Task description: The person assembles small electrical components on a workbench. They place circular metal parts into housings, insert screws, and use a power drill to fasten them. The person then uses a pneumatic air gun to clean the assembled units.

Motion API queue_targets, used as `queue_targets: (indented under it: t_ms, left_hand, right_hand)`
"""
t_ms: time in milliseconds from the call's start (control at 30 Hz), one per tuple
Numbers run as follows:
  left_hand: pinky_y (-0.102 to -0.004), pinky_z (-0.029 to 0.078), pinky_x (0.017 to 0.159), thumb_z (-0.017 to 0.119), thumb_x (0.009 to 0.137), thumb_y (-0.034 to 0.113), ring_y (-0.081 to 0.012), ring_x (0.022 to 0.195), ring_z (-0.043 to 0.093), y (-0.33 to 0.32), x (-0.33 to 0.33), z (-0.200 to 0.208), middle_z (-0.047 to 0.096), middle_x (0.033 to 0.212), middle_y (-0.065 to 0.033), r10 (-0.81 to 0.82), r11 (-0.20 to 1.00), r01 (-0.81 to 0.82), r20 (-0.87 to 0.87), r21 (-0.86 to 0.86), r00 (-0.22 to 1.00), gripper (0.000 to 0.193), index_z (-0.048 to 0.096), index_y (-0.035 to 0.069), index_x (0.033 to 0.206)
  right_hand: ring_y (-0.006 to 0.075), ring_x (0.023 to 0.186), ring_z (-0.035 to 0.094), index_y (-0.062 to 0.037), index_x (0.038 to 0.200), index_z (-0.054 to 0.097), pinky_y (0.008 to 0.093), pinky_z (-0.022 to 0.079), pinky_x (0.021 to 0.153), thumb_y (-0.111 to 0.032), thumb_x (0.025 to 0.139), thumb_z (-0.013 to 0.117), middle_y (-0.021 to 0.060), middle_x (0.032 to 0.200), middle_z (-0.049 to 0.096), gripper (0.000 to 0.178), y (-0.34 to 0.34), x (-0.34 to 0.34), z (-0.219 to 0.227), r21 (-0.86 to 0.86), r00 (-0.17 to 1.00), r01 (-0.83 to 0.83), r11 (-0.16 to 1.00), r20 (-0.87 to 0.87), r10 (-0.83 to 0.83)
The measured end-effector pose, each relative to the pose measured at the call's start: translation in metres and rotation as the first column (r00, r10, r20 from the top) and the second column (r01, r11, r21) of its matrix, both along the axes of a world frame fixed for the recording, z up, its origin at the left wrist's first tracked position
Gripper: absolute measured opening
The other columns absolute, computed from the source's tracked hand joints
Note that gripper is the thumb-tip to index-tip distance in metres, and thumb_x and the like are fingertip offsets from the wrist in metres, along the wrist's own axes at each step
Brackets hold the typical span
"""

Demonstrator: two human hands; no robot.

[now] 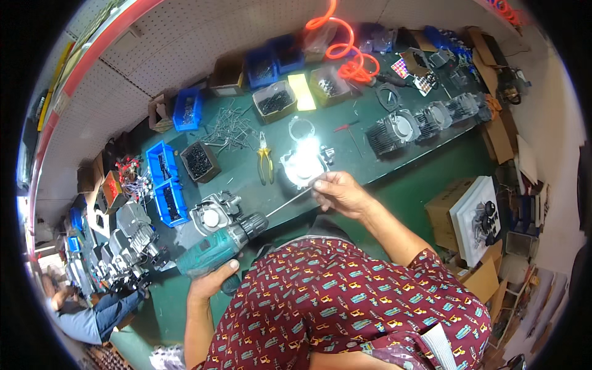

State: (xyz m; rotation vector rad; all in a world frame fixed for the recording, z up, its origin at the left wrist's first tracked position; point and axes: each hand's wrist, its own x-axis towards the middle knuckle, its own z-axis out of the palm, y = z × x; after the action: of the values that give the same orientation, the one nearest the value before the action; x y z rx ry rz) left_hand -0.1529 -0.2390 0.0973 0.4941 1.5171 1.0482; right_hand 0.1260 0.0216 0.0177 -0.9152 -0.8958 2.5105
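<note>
- Here, closest in, the person's maroon patterned shirt point(364, 290) fills the bottom.
- The left hand point(213, 280) holds a green power drill point(206, 253), its fingers wrapped around the handle, partly hidden; the drill lies level over the near edge of the counter point(240, 176), chuck to the right.
- A long thin bit point(288, 203) slants up from the chuck to the right hand point(337, 192), whose fingers are pinched together on its far end; whether they also hold something small, I cannot tell.
- Just beyond the drill sits a grey motor unit point(211, 214) with a round pale face.
- Near the right fingers, a casting point(305, 165) is washed out by glare.
- Yellow-handled pliers point(265, 165) lie to its left, and a thin ring point(301, 129) just behind it.
- To the left stand a box of black screws point(199, 160) and blue bins point(161, 161); behind the box, bent metal rods point(229, 128) lie heaped.
- On the right, finned grey units point(393, 132) form a row along the counter.
- Farther back, a yellow sheet point(301, 92) stands between two parts bins, and an orange coiled hose point(351, 61) hangs down.
- At far left, another person point(92, 317) sits.
</note>
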Motion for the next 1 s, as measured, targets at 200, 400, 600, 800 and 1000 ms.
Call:
queue_targets:
  t_ms: [200,400,600,800,1000]
  left_hand:
    - [-0.0342,0.056,0.067,0.074,0.082,0.009,-0.0191,0.074,0.064,0.019,0.032,0.009,0.069,0.099,-0.0128,0.124,0.992,-0.125,0.049,0.020,0.991,0.040,0.060,-0.001,0.118]
    - [-0.0313,0.054,0.075,0.075,0.083,0.010,-0.0158,0.082,0.064,0.026,0.041,0.005,0.069,0.102,-0.0079,0.139,0.988,-0.147,-0.175,-0.036,0.975,0.036,0.064,0.001,0.116]
    - [-0.0307,0.050,0.084,0.075,0.086,0.013,-0.0146,0.095,0.063,0.062,0.047,-0.011,0.069,0.104,-0.0036,0.029,0.999,-0.037,-0.439,-0.009,0.898,0.030,0.067,0.004,0.114]
    - [-0.0320,0.050,0.086,0.076,0.086,0.014,-0.0150,0.097,0.063,0.078,0.043,-0.027,0.069,0.106,-0.0049,-0.089,0.985,0.159,-0.582,0.070,0.808,0.030,0.068,0.004,0.114]
    - [-0.0329,0.051,0.081,0.078,0.084,0.015,-0.0191,0.089,0.067,0.079,0.039,-0.045,0.071,0.097,-0.0070,-0.107,0.967,0.230,-0.649,0.107,0.753,0.026,0.069,0.005,0.106]
  right_hand:
    - [0.0120,0.071,0.063,0.0051,0.112,0.064,0.0227,0.052,0.057,-0.015,0.092,0.068,0.0097,0.091,0.068,0.029,0.051,0.015,-0.004,-0.012,0.961,-0.232,0.973,-0.158,0.228]
    - [0.0102,0.069,0.063,0.0037,0.124,0.062,0.0218,0.052,0.055,-0.019,0.094,0.066,0.0079,0.090,0.069,0.037,0.070,-0.010,0.003,0.342,0.971,-0.220,0.913,0.165,0.173]
    - [0.0329,0.118,0.055,0.0014,0.139,0.047,0.0490,0.046,0.096,-0.037,0.066,0.085,0.0186,0.129,0.057,0.091,0.073,-0.017,-0.014,0.896,0.808,-0.444,0.025,0.412,-0.421]
    - [0.0381,0.128,0.045,-0.0017,0.140,0.042,0.0532,0.040,0.101,-0.045,0.052,0.091,0.0196,0.141,0.046,0.110,0.064,-0.030,-0.029,0.756,0.718,-0.654,0.036,0.635,-0.286]
    - [0.0357,0.125,0.047,-0.0052,0.139,0.046,0.0514,0.041,0.100,-0.039,0.056,0.089,0.0158,0.138,0.049,0.099,0.070,-0.025,-0.040,0.760,0.735,-0.649,-0.025,0.618,-0.279]
